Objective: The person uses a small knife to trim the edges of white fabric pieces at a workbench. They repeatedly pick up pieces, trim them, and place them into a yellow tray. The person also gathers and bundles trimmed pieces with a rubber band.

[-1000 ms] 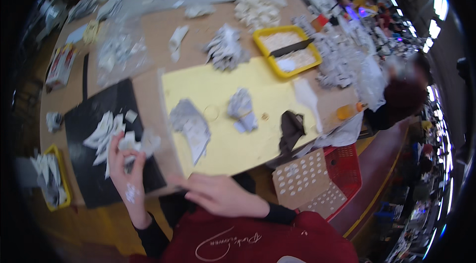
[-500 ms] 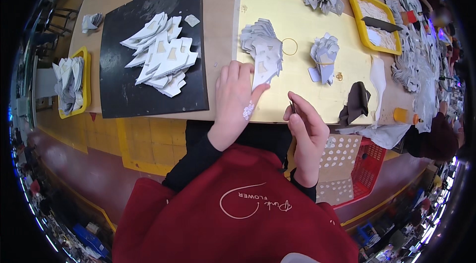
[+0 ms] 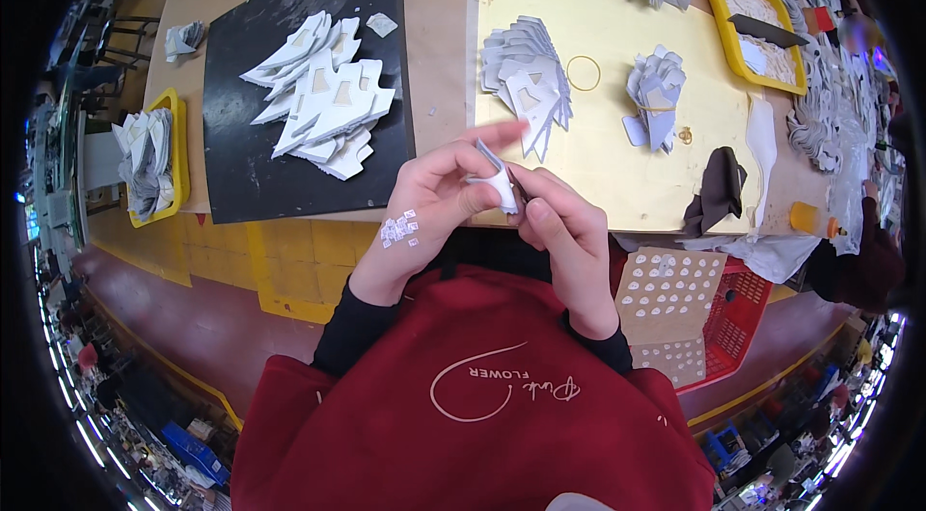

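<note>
My left hand (image 3: 429, 198) pinches a small curled white-and-grey cut piece (image 3: 500, 189) above the table's front edge. Against that piece my right hand (image 3: 571, 233) holds a slim dark tool (image 3: 519, 185), its kind mostly hidden by the fingers. Just beyond the hands, a fanned stack of grey-white cut pieces (image 3: 529, 67) lies on a pale yellow sheet (image 3: 617, 188). To its right are a loose rubber band (image 3: 599, 75) and a banded bundle of similar pieces (image 3: 659, 92). A heap of white pieces (image 3: 323, 101) covers part of the black board (image 3: 231, 145) at left.
Yellow trays stand at far left (image 3: 180, 154) and back right (image 3: 719, 39). A dark cloth (image 3: 719, 188) lies near the sheet's right edge, beside a small orange bottle (image 3: 803, 218). Below the table at right, a red basket (image 3: 738, 318) holds a cardboard sheet with pale shapes.
My left hand has lifted a piece off the stack and drawn it toward me. My right hand has moved left and brought the dark tool to it. The whole view has shifted slightly.
</note>
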A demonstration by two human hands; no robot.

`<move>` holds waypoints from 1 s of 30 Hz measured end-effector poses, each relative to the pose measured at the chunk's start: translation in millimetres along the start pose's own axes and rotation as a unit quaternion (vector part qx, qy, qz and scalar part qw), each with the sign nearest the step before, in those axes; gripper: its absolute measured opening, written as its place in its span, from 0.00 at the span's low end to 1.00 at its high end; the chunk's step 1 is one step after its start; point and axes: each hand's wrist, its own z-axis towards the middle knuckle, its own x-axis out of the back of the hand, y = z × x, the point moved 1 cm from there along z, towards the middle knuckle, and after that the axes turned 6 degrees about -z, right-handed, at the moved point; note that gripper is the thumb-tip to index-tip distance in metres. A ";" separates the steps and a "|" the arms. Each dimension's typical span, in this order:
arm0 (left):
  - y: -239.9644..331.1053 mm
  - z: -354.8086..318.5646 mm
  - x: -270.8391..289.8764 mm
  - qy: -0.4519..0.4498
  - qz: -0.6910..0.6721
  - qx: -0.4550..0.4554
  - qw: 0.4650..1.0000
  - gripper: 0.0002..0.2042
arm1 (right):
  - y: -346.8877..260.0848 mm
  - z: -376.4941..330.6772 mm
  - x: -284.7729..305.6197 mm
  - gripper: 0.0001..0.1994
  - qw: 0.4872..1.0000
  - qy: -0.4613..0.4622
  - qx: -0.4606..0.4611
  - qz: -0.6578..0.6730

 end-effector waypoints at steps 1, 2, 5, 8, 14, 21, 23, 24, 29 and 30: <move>-1.3 -1.1 3.0 0.001 -0.021 0.014 1.000 0.10 | -0.9 0.2 1.3 0.16 0.999 0.007 0.026 -0.037; -3.1 -2.1 4.7 0.001 -0.043 0.028 0.999 0.10 | -0.6 -0.1 4.5 0.16 0.996 0.015 0.051 -0.074; -5.9 -1.1 -1.1 0.058 -0.036 -0.008 0.998 0.06 | 2.0 -5.5 6.5 0.17 0.977 0.081 0.087 -0.179; -5.7 -1.7 -4.3 0.065 0.014 -0.063 0.996 0.04 | 1.2 -6.3 6.5 0.19 0.960 0.093 0.115 -0.239; -5.3 -4.9 -5.4 0.085 0.047 -0.068 0.993 0.06 | -0.4 -6.3 -2.6 0.17 0.958 0.092 0.116 -0.245; -8.6 -8.7 -8.9 0.107 0.012 -0.101 0.989 0.05 | 4.2 -8.4 -5.9 0.17 0.942 0.107 0.156 -0.279; -9.5 -9.4 -10.5 0.108 0.016 -0.117 0.987 0.05 | 7.3 -7.5 -5.6 0.19 0.929 0.120 0.186 -0.296; -9.6 -9.1 -11.2 0.109 0.024 -0.120 0.987 0.05 | 7.8 -7.0 -5.5 0.18 0.930 0.122 0.187 -0.291; -9.8 -9.3 -11.8 0.110 0.037 -0.114 0.987 0.06 | 15.2 -5.9 -3.6 0.15 0.985 0.096 0.083 -0.120; -9.8 -9.3 -11.6 0.107 0.036 -0.115 0.987 0.06 | 14.7 -6.0 -2.1 0.15 0.997 0.071 0.020 -0.024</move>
